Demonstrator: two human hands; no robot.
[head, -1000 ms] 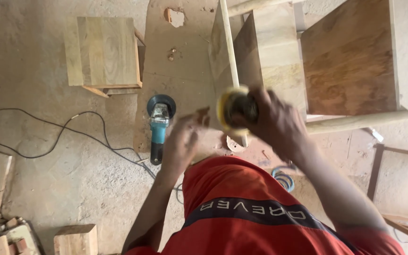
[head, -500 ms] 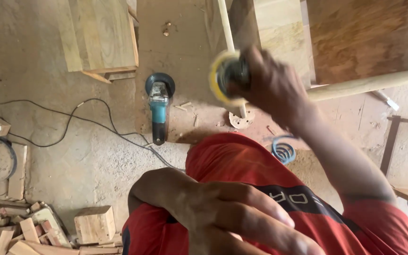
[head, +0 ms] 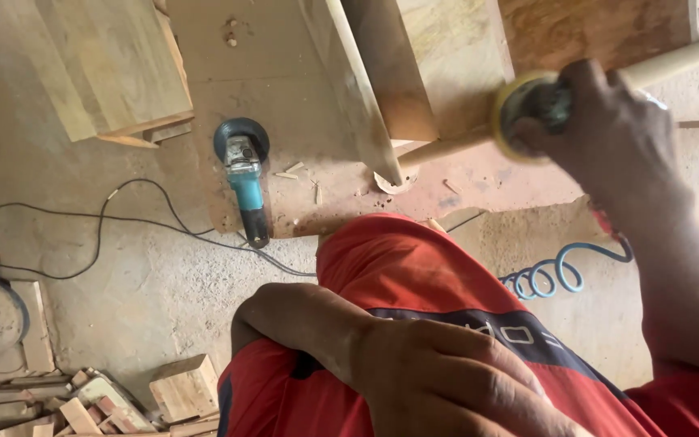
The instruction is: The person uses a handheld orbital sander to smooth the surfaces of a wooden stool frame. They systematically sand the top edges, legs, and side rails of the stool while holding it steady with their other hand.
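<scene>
The right hand (head: 608, 142) is wrapped tight around a small sander (head: 527, 109) with a round yellow-edged pad, held up at the right of the view against a pale wooden dowel (head: 673, 61) that runs slantwise toward the top right corner; the pad is blurred. A blue coiled air hose (head: 556, 275) lies on the floor below that wrist. The left hand (head: 446, 380) is raised close to the camera at the bottom of the view, fingers curved loosely and holding nothing that can be seen (its palm side is hidden). Under it shows the person's red shirt (head: 398, 275) with a dark band. On a flat board (head: 285, 73) on the floor lies a teal-bodied angle grinder (head: 244, 174), disc end pointing away, its black cord (head: 123, 218) trailing left across the concrete floor (head: 123, 299). Wooden boxes (head: 123, 65) stand on the floor at upper left and upper centre; what lies inside them cannot be made out from here. Offcut wood blocks (head: 184, 388) are heaped at the lower left, well apart from both hands.
</scene>
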